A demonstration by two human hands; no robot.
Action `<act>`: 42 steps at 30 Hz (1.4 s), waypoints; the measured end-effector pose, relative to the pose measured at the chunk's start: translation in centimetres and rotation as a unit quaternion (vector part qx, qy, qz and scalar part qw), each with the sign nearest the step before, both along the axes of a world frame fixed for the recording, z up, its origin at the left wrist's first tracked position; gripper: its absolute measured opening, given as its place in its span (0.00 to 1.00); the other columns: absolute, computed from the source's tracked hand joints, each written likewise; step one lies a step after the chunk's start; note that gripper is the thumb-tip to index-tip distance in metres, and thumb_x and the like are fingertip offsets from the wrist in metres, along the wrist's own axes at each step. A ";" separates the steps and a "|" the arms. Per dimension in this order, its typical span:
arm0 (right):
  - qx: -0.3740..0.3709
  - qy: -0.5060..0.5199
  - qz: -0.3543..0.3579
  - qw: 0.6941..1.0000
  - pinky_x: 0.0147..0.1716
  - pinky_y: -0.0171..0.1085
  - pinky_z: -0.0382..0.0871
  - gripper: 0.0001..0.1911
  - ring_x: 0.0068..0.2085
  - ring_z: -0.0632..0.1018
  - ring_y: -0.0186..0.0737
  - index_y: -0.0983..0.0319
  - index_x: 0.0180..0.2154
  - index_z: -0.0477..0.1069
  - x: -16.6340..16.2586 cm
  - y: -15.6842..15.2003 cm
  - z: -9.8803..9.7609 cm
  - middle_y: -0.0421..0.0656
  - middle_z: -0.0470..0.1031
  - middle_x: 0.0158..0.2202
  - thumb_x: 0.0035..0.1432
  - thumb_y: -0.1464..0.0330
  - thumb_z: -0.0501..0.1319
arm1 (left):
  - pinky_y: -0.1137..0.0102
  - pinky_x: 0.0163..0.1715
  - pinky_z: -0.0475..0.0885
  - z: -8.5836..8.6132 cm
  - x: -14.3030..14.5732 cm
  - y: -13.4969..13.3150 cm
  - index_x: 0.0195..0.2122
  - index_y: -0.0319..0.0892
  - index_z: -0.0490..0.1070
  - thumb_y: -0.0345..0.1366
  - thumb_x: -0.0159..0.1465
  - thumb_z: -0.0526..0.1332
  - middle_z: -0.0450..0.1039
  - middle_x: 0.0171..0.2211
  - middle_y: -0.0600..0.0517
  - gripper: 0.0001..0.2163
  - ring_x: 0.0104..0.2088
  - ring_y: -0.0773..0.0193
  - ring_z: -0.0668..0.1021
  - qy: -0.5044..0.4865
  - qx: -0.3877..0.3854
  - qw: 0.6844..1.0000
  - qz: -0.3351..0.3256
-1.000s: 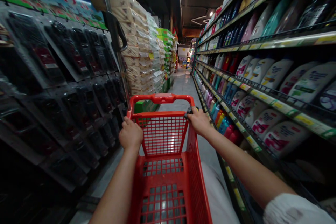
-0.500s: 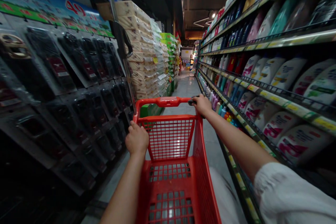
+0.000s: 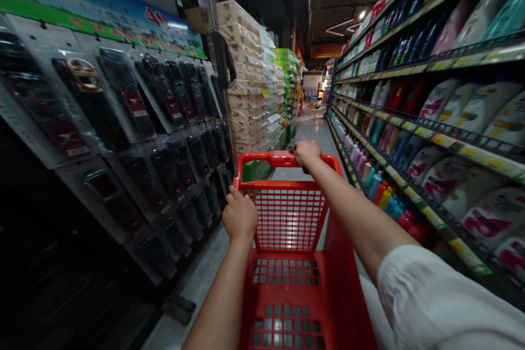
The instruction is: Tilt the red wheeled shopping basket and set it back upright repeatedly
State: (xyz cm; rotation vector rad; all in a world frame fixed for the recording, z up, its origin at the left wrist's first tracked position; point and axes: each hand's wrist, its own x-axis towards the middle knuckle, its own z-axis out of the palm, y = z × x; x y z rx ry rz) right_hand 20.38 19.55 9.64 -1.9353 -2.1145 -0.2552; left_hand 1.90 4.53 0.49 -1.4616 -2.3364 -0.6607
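Note:
A red plastic shopping cart (image 3: 289, 279) stands in front of me in a store aisle, its basket holding nothing I can see. My left hand (image 3: 240, 217) is closed on the left rim of the basket. Stretched further forward, my right hand (image 3: 307, 153) is closed round the cart's red far bar (image 3: 270, 159), with a small dark object partly hidden under its fingers. A white sleeve covers my right upper arm.
Hanging packs of dark items (image 3: 164, 120) line the left wall. Stacked packs of tissue (image 3: 250, 82) stand further along on the left. Shelves of bottles (image 3: 443, 120) run down the right side. The tiled aisle floor (image 3: 311, 131) leads ahead.
My right hand has moved from the near right corner of the basket forward onto the far bar. The view has shifted left. My left hand has kept its grip.

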 end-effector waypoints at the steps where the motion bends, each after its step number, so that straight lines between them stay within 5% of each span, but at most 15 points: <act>1: 0.005 -0.002 0.003 1.000 0.43 0.41 0.66 0.18 0.51 0.72 0.51 0.61 0.48 0.76 -0.8 -0.1 0.1 0.53 0.75 0.50 0.63 0.68 0.52 | 0.65 0.32 0.74 0.0 0.0 0.0 0.63 0.24 0.57 0.37 0.68 0.49 0.73 0.45 0.35 0.26 0.37 0.54 0.81 -0.001 -0.001 1.000 0.001; 14: 0.065 0.000 0.200 0.978 0.45 0.44 0.66 0.22 0.52 0.67 0.49 0.55 0.52 0.74 -12.6 -1.0 -1.1 0.49 0.73 0.51 0.66 0.72 0.46 | 0.65 0.36 0.75 -0.3 0.1 0.1 0.63 0.25 0.58 0.34 0.68 0.50 0.73 0.46 0.34 0.24 0.39 0.54 0.81 -0.027 0.001 1.000 -0.011; 23: 0.021 0.031 0.361 0.932 0.52 0.37 0.62 0.21 0.51 0.69 0.42 0.56 0.54 0.72 -12.2 -2.3 -2.7 0.43 0.70 0.54 0.62 0.73 0.52 | 0.66 0.35 0.74 -0.1 0.1 0.2 0.63 0.26 0.58 0.33 0.67 0.49 0.73 0.46 0.35 0.24 0.39 0.54 0.81 -0.051 -0.001 0.999 -0.008; 29: -0.020 -0.007 0.266 0.964 0.44 0.41 0.69 0.18 0.47 0.74 0.47 0.59 0.52 0.73 -12.5 -6.4 -3.0 0.50 0.74 0.49 0.63 0.68 0.53 | 0.66 0.35 0.74 0.2 -0.1 -0.1 0.64 0.27 0.57 0.29 0.67 0.47 0.73 0.47 0.33 0.24 0.40 0.53 0.81 -0.067 -0.012 0.997 -0.020; 33: 0.028 -0.039 0.185 0.982 0.41 0.45 0.70 0.19 0.49 0.72 0.53 0.66 0.47 0.74 -13.3 -9.4 -4.8 0.56 0.73 0.47 0.66 0.72 0.46 | 0.66 0.36 0.74 0.4 -0.1 -0.2 0.64 0.29 0.57 0.29 0.68 0.45 0.74 0.47 0.35 0.23 0.41 0.54 0.81 -0.083 -0.026 0.996 -0.019; 38: 0.055 -0.056 0.219 0.973 0.40 0.45 0.70 0.19 0.48 0.70 0.51 0.63 0.50 0.71 -12.4 -10.0 -5.7 0.54 0.72 0.48 0.68 0.70 0.45 | 0.65 0.34 0.75 0.0 0.0 0.0 0.64 0.26 0.56 0.28 0.68 0.44 0.73 0.46 0.33 0.23 0.39 0.53 0.81 -0.047 -0.021 0.999 -0.013; 42: 0.026 -0.070 0.214 0.974 0.40 0.43 0.69 0.20 0.49 0.70 0.50 0.57 0.55 0.68 -8.4 -10.4 -5.0 0.50 0.71 0.49 0.69 0.68 0.44 | 0.65 0.34 0.75 -0.2 -0.1 0.1 0.64 0.24 0.55 0.28 0.67 0.45 0.73 0.45 0.34 0.24 0.38 0.53 0.81 -0.018 -0.019 1.000 -0.013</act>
